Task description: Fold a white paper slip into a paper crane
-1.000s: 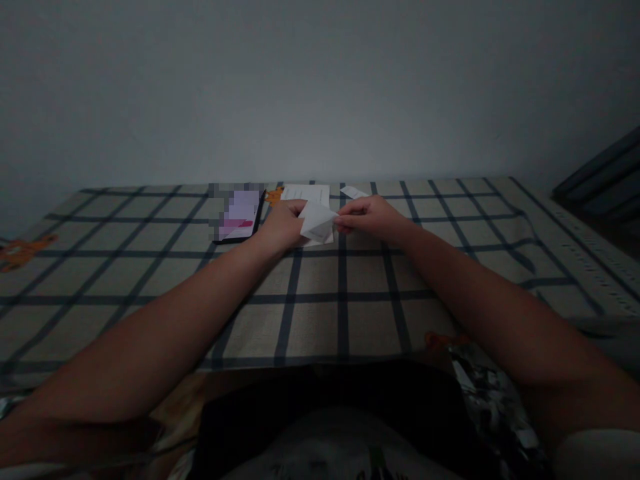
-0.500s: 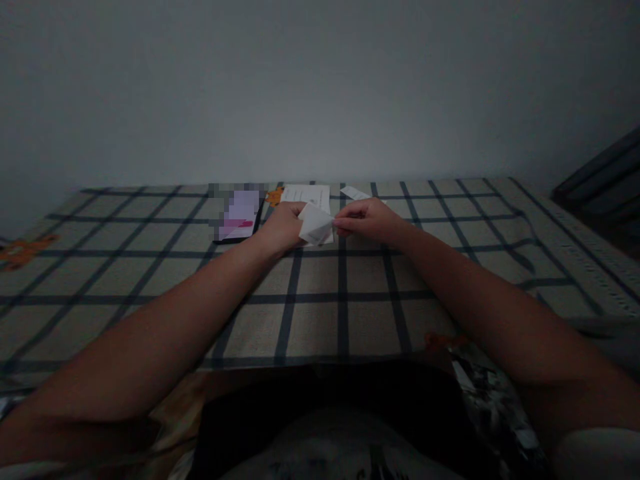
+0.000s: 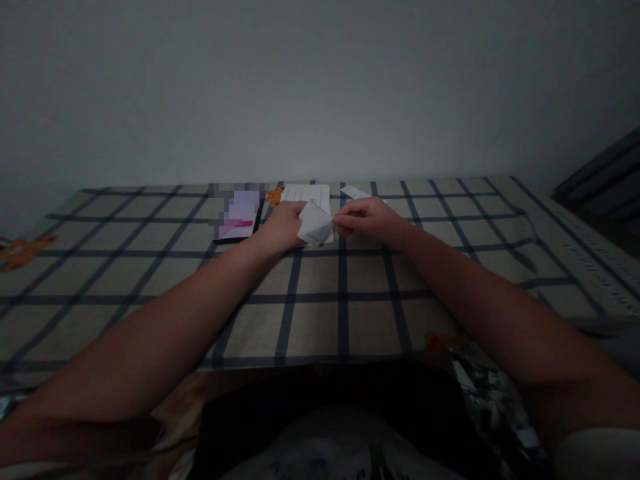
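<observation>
1. Dim room; a plain grey wall is seen behind a desk covered by a beige cloth with a dark check pattern.
2. Compared with half a second ago, little is changed: both hands are kept at the same spot at the far middle of the desk, and the folded white paper is seen turned slightly, its raised corner now a touch nearer the left hand.
3. Left hand: fingers are curled closed around the left edge of the folded paper, thumb on top.
4. Right hand: fingers are pinched shut on the right corner of the same paper; the fingertips are bunched together.
5. The folded paper is held between the two hands, just above the cloth; whether its lower edge touches the cloth cannot be told.
6. A white printed sheet is laid flat just beyond the hands.
7. A small paper scrap is noted to the right of that sheet.
8. A phone with a lit, blurred screen is laid just left of the left hand.
</observation>
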Action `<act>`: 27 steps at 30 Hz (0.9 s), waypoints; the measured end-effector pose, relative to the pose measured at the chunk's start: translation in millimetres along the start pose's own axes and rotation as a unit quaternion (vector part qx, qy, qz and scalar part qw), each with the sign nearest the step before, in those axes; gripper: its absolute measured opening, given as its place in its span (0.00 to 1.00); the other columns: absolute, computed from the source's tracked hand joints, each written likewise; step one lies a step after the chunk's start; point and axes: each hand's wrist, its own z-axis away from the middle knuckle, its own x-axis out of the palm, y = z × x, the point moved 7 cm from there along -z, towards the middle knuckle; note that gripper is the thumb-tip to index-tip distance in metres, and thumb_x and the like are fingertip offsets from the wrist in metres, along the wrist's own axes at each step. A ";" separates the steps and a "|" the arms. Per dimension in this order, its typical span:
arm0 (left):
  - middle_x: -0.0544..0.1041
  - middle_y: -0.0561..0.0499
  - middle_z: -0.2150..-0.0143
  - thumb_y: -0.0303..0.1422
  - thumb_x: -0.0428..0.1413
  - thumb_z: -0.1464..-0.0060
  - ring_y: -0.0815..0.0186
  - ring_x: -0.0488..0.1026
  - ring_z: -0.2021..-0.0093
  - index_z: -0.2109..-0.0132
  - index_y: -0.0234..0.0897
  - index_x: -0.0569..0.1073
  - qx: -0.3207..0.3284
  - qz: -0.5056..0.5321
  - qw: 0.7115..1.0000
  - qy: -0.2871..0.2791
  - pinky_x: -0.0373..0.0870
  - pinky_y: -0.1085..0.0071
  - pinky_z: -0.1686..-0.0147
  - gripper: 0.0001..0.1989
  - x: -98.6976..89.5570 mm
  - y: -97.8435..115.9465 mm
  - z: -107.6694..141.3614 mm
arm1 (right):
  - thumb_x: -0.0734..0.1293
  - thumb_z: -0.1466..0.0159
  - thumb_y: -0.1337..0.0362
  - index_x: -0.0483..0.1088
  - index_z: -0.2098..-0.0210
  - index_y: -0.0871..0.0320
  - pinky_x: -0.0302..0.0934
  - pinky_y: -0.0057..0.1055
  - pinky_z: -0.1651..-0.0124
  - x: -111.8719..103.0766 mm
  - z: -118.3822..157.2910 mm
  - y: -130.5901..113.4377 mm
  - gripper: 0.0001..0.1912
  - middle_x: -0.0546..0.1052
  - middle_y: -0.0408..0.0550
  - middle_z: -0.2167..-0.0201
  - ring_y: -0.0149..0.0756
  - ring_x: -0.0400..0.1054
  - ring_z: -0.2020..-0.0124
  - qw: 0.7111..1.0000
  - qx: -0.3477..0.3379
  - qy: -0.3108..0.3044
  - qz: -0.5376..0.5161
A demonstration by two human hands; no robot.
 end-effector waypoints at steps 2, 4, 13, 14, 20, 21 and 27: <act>0.80 0.47 0.71 0.40 0.73 0.66 0.63 0.73 0.70 0.68 0.32 0.82 -0.003 0.015 1.000 0.001 0.69 0.69 0.69 0.19 1.4 -0.5 0.8 | 0.72 0.37 0.55 0.78 0.67 0.61 0.66 0.29 0.64 0.4 -0.3 1.2 0.14 0.80 0.46 0.73 0.31 0.73 0.70 1.000 0.005 0.000 -0.018; 0.80 0.47 0.71 0.41 0.73 0.66 0.64 0.72 0.70 0.68 0.31 0.82 -0.006 0.029 1.000 0.004 0.69 0.70 0.70 0.19 3.3 -1.4 1.6 | 0.72 0.38 0.56 0.76 0.69 0.61 0.67 0.29 0.64 -0.3 -0.8 3.2 0.12 0.79 0.45 0.73 0.31 0.72 0.70 1.000 0.012 0.006 -0.025; 0.82 0.49 0.66 0.40 0.69 0.55 0.67 0.76 0.68 0.61 0.34 0.82 -0.043 0.218 0.975 0.026 0.73 0.71 0.66 0.16 6.0 -1.8 -3.1 | 0.72 0.36 0.60 0.75 0.68 0.61 0.67 0.29 0.64 -10.4 -2.9 9.7 0.10 0.79 0.46 0.73 0.30 0.72 0.71 0.996 0.030 0.049 -0.066; 0.82 0.49 0.66 0.42 0.68 0.53 0.66 0.77 0.68 0.62 0.34 0.81 -0.048 0.244 0.968 0.037 0.74 0.71 0.66 0.16 4.6 -1.7 -4.0 | 0.72 0.35 0.61 0.75 0.68 0.61 0.67 0.29 0.64 -12.0 -2.7 9.8 0.10 0.79 0.46 0.73 0.30 0.72 0.72 0.995 0.033 0.055 -0.071; 0.84 0.46 0.61 0.42 0.68 0.50 0.65 0.79 0.65 0.55 0.33 0.81 -0.016 0.221 0.975 0.008 0.77 0.69 0.63 0.20 7.0 7.1 -1.8 | 0.71 0.34 0.67 0.70 0.71 0.61 0.64 0.26 0.67 -19.2 -2.4 7.8 0.09 0.75 0.42 0.76 0.27 0.68 0.74 0.993 0.018 0.089 -0.071; 0.84 0.46 0.60 0.39 0.70 0.52 0.65 0.80 0.65 0.52 0.33 0.81 -0.008 0.205 0.979 -0.004 0.77 0.70 0.62 0.21 8.6 8.0 -0.6 | 0.71 0.34 0.67 0.70 0.71 0.60 0.63 0.26 0.68 -19.0 -2.6 8.0 0.09 0.74 0.42 0.77 0.27 0.68 0.74 0.993 0.019 0.090 -0.070; 0.85 0.42 0.55 0.35 0.69 0.53 0.63 0.81 0.61 0.46 0.31 0.80 0.001 0.162 0.987 -0.015 0.78 0.65 0.56 0.26 9.8 4.4 -0.5 | 0.70 0.34 0.67 0.71 0.68 0.60 0.64 0.25 0.68 -11.1 -2.9 11.6 0.07 0.75 0.42 0.75 0.27 0.69 0.74 0.993 0.043 0.057 -0.093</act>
